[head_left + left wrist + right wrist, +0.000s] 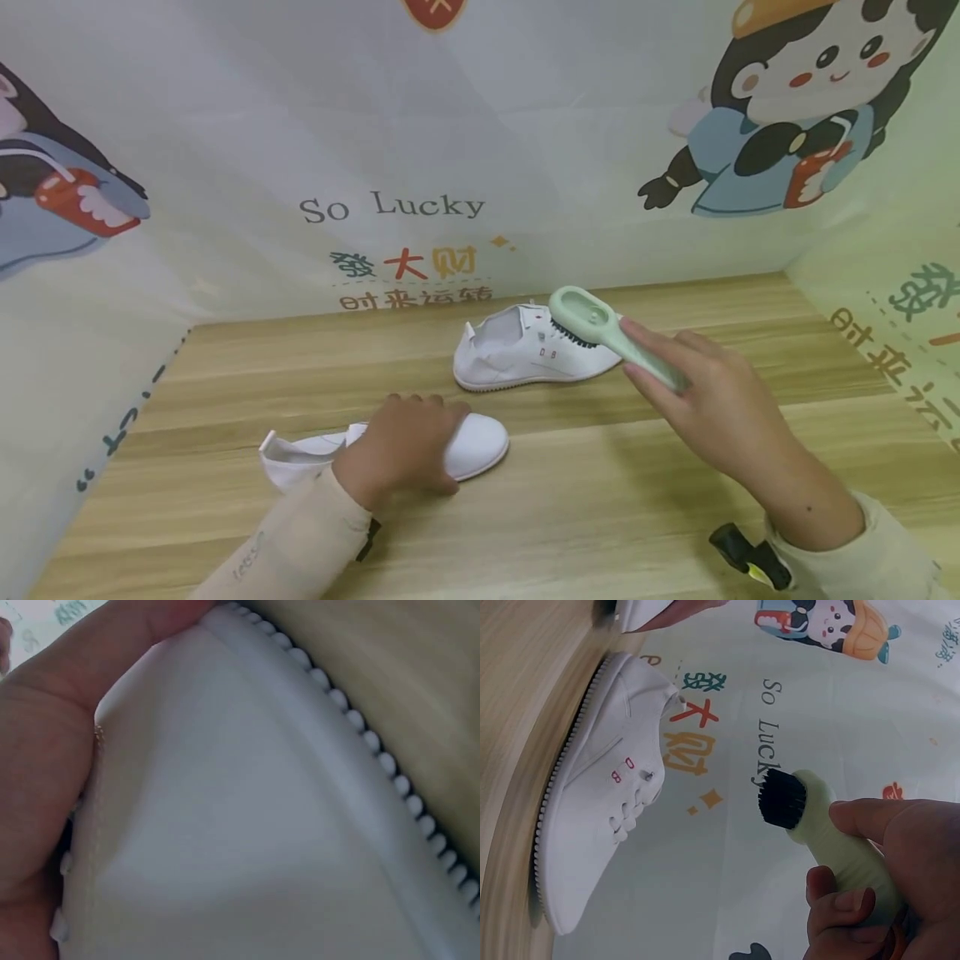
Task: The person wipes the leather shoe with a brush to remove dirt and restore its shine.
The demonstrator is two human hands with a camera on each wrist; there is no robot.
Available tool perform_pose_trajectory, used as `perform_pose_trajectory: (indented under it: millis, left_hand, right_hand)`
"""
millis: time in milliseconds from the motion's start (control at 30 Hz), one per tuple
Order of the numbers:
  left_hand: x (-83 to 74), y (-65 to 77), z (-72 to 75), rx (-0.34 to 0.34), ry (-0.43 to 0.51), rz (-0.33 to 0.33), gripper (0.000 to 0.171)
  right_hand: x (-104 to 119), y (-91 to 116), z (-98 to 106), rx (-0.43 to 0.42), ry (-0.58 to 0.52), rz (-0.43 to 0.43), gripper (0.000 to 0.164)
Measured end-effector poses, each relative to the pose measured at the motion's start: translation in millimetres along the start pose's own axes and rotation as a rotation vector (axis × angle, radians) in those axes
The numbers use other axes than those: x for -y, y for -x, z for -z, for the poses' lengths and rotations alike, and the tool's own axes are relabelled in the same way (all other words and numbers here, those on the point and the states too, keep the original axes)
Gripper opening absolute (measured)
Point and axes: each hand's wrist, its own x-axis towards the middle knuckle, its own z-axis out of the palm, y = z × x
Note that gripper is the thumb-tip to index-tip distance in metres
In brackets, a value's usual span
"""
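L hand (pixel 405 450) fingers curl round near shoe (pixel 477 446), R hand (pixel 723 404) fingers pinch brush (pixel 600 323), bristles (pixel 782 799) off near shoe & off far shoe (pixel 504 360) at its 2 o'clock on table (pixel 562 517), brushing prob. unfinished, can't tell amt done.

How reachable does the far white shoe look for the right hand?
Likely yes: the right hand holds the green brush near the far white shoe, with nothing visible between brush and shoe.

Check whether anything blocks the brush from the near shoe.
The left hand grips across the middle of the near shoe, covering that part. Between the brush, held in the right hand, and the bare toe, nothing visible stands.
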Motion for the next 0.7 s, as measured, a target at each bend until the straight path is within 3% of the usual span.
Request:
perform_pose_trajectory:
  millis: [300,700]
  left_hand:
    - [-48.0,-22.8,7.1,-0.057,-0.055,-0.070,0.070]
    - [-102.9,-48.4,16.5,0.010,-0.097,-0.069,0.064]
  right_hand:
    - [0.4,-0.4,3.4,0.008,0.017,-0.012,0.045]
    - [-0.1,-0.4,3.1,0.018,0.018,-0.012,0.045]
